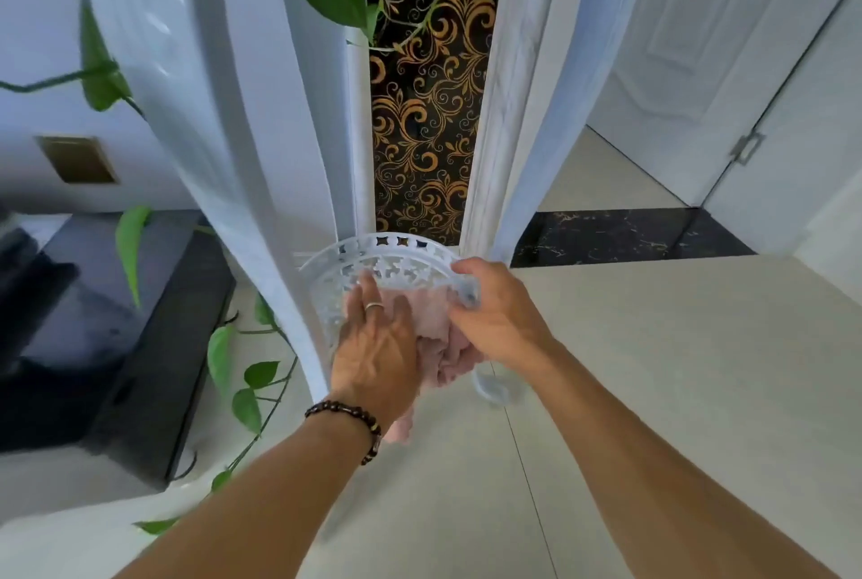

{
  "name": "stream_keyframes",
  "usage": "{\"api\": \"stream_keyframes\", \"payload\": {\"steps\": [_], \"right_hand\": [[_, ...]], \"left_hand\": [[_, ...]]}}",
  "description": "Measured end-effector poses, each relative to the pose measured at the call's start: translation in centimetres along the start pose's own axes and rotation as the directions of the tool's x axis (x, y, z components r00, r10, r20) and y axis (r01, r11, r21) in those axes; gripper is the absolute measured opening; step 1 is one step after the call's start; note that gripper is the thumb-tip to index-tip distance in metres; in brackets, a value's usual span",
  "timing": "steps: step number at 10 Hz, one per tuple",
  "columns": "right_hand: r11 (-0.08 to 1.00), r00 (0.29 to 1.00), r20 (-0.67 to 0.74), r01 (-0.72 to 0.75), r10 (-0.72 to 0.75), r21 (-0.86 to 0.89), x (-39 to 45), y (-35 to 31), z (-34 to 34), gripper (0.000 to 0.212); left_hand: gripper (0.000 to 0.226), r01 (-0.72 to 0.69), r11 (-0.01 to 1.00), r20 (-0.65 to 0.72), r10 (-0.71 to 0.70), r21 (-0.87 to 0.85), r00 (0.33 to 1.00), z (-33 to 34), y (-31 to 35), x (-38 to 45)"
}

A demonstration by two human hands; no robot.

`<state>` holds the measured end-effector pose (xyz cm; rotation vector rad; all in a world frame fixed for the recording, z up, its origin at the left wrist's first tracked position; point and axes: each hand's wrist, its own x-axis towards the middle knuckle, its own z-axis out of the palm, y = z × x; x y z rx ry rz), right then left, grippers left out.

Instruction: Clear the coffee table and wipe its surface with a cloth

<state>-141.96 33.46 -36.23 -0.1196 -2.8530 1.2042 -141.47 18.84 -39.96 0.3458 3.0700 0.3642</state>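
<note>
Pink cloth lies in a white openwork basket; the left hand presses it with straight fingers, the right hand grips the basket's rim.

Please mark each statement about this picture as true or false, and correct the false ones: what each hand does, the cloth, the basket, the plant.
1. The right hand grips the rim of the white openwork basket. True.
2. The left hand hangs free and touches nothing. False: its straight fingers press the pink cloth into the basket.
3. The cloth is dark blue. False: it is pale pink.
4. The left wrist wears a dark bead bracelet. True.
5. The green trailing plant is on the person's right side. False: its leaves hang on the left side of the view.
6. The left hand wears a ring. True.
</note>
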Motion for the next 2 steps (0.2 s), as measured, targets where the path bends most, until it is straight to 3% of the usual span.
{"api": "stream_keyframes", "payload": {"steps": [1,2], "right_hand": [[0.955,0.966,-0.125,0.247,-0.228,0.165,-4.0,-3.2,-6.5,0.013],[0.796,0.88,-0.25,0.473,-0.404,0.377,-10.4,-7.4,-13.6,0.011]], "left_hand": [[0.056,-0.157,0.984,-0.147,0.168,0.084,0.975,-0.4,-0.3,-0.5],[0.065,-0.208,0.961,-0.187,0.242,0.183,0.952,-1.0,-0.5,-0.9]]}}
